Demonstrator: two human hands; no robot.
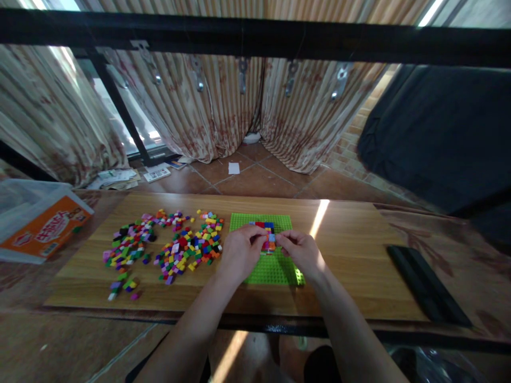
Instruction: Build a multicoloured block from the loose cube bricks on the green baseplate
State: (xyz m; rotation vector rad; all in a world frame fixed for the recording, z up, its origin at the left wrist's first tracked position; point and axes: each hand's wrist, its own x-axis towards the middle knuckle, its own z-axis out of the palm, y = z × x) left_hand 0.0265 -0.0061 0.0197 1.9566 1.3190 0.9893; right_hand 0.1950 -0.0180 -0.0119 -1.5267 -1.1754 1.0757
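Note:
A green studded baseplate (279, 273) lies on the wooden board in front of me. On its middle sits a small build of toy bricks (270, 226), with red, blue, light blue and orange pieces. My left hand (244, 250) reaches over the plate from the left, thumb and fingers pinched at the build's left side and partly covering it. From the other side comes my right hand (302, 251), its thumb and index finger pinched close to the build's right edge. Whatever small piece either pinch holds is too small to make out.
Loose coloured toy bricks (183, 244) spread over the left part of the wooden board (351, 255). A clear plastic box with an orange label (48, 226) stands at far left. A long black object (427, 284) lies at the right end. A black metal bar (255, 37) crosses above.

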